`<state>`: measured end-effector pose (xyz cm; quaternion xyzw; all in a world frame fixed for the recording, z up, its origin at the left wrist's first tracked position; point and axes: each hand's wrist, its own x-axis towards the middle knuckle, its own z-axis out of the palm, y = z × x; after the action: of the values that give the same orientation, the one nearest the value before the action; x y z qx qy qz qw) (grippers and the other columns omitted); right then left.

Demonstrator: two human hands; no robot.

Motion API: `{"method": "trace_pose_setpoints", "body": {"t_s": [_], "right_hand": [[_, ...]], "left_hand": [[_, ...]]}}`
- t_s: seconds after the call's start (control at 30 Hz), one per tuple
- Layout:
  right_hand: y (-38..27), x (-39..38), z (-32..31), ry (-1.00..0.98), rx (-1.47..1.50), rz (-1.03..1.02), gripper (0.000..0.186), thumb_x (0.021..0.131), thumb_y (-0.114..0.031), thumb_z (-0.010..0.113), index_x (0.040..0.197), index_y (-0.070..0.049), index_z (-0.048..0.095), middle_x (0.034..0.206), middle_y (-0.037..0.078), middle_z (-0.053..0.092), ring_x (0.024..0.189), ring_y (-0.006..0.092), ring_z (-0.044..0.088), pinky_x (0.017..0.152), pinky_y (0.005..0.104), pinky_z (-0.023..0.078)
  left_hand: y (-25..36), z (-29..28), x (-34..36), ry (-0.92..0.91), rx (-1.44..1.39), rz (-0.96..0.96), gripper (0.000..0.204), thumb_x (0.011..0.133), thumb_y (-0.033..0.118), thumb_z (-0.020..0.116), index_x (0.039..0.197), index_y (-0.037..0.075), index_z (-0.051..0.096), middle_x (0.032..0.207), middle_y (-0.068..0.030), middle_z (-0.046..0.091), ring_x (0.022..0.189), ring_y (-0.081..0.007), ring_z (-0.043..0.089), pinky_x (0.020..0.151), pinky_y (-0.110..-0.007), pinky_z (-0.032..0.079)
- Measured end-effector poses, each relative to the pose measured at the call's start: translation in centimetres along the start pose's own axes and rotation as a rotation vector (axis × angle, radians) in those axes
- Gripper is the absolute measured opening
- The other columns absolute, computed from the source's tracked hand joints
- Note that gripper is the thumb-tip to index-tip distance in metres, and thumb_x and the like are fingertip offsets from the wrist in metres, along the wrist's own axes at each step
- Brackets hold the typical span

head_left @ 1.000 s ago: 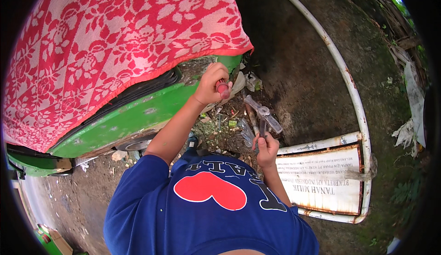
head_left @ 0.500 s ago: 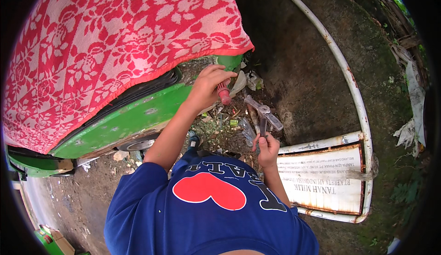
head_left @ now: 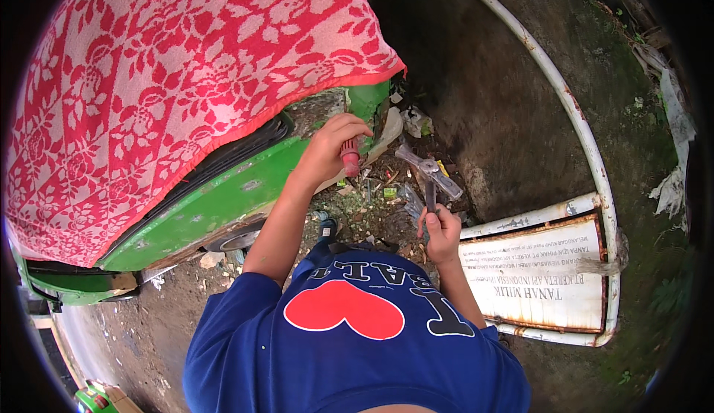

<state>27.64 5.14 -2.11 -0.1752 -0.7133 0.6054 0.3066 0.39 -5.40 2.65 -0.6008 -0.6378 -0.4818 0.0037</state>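
hammer held in right hand, red handle in left hand; both hands curled closed.

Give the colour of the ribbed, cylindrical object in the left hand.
The ribbed, cylindrical object is pinkish red, showing best in the head view.

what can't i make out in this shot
All in the head view:
Red tool: far end hidden behind the left hand.
Hammer: part of its handle covered by the right hand.
Green vehicle: much of it hidden under the patterned cloth.
Green thing at lower left: cut off by the picture's edge.
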Motion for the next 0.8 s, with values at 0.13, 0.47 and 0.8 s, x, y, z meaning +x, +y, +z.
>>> {"method": "trace_pose_setpoints", "body": {"t_s": [0.13,0.47,0.8], "right_hand": [[-0.07,0.12,-0.14,-0.019,-0.058,-0.012,0.043,0.097,-0.039,0.052,0.08,0.0,0.057,0.061,0.005,0.058,0.052,0.0113,0.055,0.05,0.0248,0.042],[-0.51,0.14,-0.17,0.007,-0.037,0.006,0.045,0.097,-0.04,0.055,0.074,-0.001,0.056,0.06,0.003,0.054,0.053,0.0105,0.052,0.049,0.0251,0.038],[-0.17,0.29,-0.24,0.006,-0.021,0.005,0.042,0.097,-0.037,0.055,0.076,0.0,0.057,0.06,0.003,0.054,0.052,0.0104,0.052,0.049,0.0252,0.039]], "left_hand": [[-0.35,0.14,0.09,0.02,0.01,0.041,0.04,0.062,-0.005,0.063,0.101,0.005,0.062,0.102,-0.0126,0.06,0.099,-0.0334,0.057,0.087,-0.04,0.046],[-0.4,-0.09,0.48,0.033,-0.007,0.075,0.039,0.063,-0.004,0.065,0.1,0.007,0.062,0.1,-0.0109,0.06,0.096,-0.0327,0.056,0.084,-0.04,0.046],[-0.62,-0.25,0.88,0.011,-0.008,0.125,0.035,0.065,0.001,0.066,0.099,0.008,0.062,0.095,-0.0098,0.059,0.092,-0.0312,0.056,0.081,-0.039,0.045]]}}
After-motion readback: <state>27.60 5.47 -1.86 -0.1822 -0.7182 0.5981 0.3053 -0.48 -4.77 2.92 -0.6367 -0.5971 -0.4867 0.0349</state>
